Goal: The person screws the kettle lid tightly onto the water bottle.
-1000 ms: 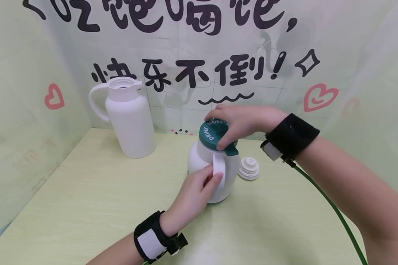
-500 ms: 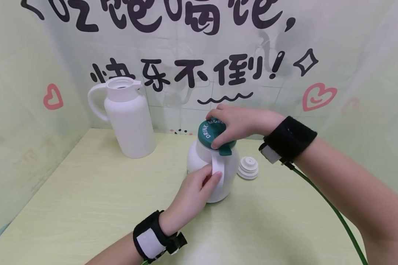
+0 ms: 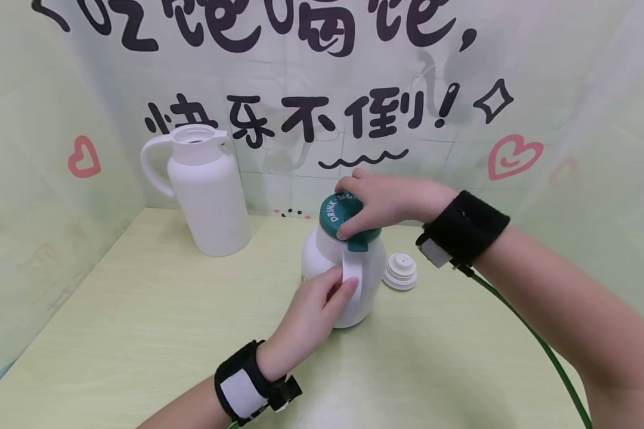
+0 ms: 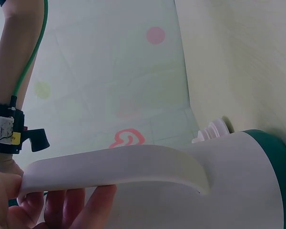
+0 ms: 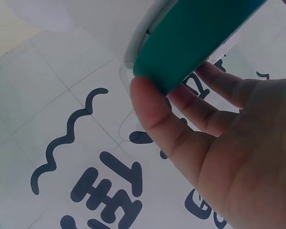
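A round white thermos jug (image 3: pixel 322 256) with a green lid (image 3: pixel 335 214) stands upright on the table. My left hand (image 3: pixel 319 304) grips its white handle (image 3: pixel 352 274) from the front; in the left wrist view the fingers (image 4: pixel 95 205) curl under the handle (image 4: pixel 114 167). From above, my right hand (image 3: pixel 392 199) holds the lid, its thumb at the front rim near the lid's tab (image 3: pixel 358 245). In the right wrist view the right thumb (image 5: pixel 155 107) presses the edge of the green lid (image 5: pixel 195 43). A white stepped stopper (image 3: pixel 401 271) lies just right of the jug.
A taller white jug (image 3: pixel 209 196) without a lid stands at the back left, its handle to the left. Behind is a printed curtain (image 3: pixel 279 71). The pale wooden table (image 3: pixel 139 322) spreads in front. A green cable (image 3: pixel 536 333) runs along the right arm.
My right hand has turned the green lid clockwise, seen from above. Its tab has swung left until it sits above the handle. The left hand keeps its grip.
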Tool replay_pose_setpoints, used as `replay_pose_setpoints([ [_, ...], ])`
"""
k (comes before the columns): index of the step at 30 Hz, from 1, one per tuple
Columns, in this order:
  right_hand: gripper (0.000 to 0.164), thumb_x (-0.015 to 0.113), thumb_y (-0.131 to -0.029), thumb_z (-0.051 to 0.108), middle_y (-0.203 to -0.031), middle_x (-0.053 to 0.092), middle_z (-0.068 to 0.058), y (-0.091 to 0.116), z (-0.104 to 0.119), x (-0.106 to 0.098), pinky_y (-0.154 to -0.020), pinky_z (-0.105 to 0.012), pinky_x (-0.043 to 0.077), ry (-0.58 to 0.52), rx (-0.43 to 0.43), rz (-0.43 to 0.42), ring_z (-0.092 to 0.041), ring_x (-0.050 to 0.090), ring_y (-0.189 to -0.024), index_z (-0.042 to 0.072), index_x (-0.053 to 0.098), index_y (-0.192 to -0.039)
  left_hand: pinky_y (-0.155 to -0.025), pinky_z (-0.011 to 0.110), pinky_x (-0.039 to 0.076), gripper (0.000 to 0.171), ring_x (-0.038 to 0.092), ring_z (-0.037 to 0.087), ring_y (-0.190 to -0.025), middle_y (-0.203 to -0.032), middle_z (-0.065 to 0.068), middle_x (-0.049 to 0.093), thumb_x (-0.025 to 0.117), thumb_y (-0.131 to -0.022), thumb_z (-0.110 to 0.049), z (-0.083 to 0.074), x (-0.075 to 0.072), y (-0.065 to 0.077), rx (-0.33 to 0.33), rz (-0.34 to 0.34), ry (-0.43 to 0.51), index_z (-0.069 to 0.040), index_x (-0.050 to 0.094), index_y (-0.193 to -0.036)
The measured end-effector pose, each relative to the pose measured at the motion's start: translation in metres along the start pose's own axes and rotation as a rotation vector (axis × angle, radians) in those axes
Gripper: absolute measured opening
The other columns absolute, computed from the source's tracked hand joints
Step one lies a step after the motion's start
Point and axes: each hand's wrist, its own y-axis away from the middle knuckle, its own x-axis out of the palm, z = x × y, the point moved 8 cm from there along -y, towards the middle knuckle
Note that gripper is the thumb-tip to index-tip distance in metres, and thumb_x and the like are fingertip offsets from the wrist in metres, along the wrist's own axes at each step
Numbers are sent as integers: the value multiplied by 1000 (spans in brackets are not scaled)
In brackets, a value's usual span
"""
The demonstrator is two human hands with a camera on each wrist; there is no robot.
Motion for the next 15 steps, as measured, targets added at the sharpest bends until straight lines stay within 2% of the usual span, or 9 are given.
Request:
replay_pose_setpoints([
  [15, 73, 69, -78, 48, -120, 44, -9, 0, 0, 1, -83, -36, 46, 11, 36, -26, -22, 51, -102, 12, 44, -136, -63, 29, 43, 16, 51, 12, -70, -69, -6, 48, 53, -100, -26, 0, 0, 0, -12, 2, 10, -15, 58, -90],
])
